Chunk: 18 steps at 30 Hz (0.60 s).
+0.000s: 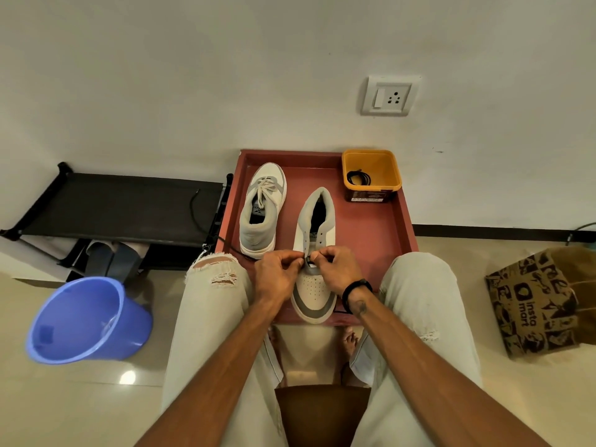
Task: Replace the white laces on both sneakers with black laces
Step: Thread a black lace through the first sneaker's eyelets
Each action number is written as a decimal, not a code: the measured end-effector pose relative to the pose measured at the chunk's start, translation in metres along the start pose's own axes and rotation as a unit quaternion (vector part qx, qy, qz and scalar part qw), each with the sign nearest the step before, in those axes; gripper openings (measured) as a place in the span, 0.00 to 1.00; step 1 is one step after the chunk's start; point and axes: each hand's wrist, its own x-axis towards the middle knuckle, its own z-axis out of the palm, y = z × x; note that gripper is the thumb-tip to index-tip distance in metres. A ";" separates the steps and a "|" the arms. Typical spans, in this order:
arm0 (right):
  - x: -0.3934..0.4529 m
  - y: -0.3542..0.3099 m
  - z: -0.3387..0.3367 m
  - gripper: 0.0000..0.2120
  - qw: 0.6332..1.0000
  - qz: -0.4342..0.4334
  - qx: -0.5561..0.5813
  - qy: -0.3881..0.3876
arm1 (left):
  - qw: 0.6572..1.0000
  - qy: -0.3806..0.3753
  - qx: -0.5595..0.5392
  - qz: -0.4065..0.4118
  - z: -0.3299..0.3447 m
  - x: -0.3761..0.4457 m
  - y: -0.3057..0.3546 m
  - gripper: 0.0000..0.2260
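Two white and grey sneakers stand on a red tray (380, 240). The left sneaker (263, 208) carries white laces, tied. The right sneaker (314, 253) points its toe toward me and shows bare upper eyelets. My left hand (279, 274) and my right hand (338, 269) meet over its lowest eyelets, fingers curled, pinching a black lace (309, 261) between them. One end of that lace trails left off the tray's edge. A second black lace (358, 177) lies coiled in a yellow tub (371, 174) at the tray's far right corner.
A blue bucket (87, 321) lies tilted on the floor at my left. Behind it stands a black shoe rack (122, 208) with footwear underneath. A printed paper bag (541, 301) sits on the right. My knees flank the tray's near edge.
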 end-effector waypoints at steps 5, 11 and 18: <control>-0.004 0.001 0.001 0.07 1.000 -0.005 0.018 0.012 | 1.000 -0.011 -0.010 -0.014 0.001 0.002 -0.003 0.09; -0.004 -0.002 0.004 0.07 0.997 -0.060 -0.050 0.024 | 1.000 -0.017 -0.013 -0.013 0.000 0.006 -0.007 0.09; 0.008 0.013 0.014 0.11 0.991 -0.043 -0.123 0.003 | 1.000 0.003 -0.004 -0.008 0.002 0.005 -0.007 0.10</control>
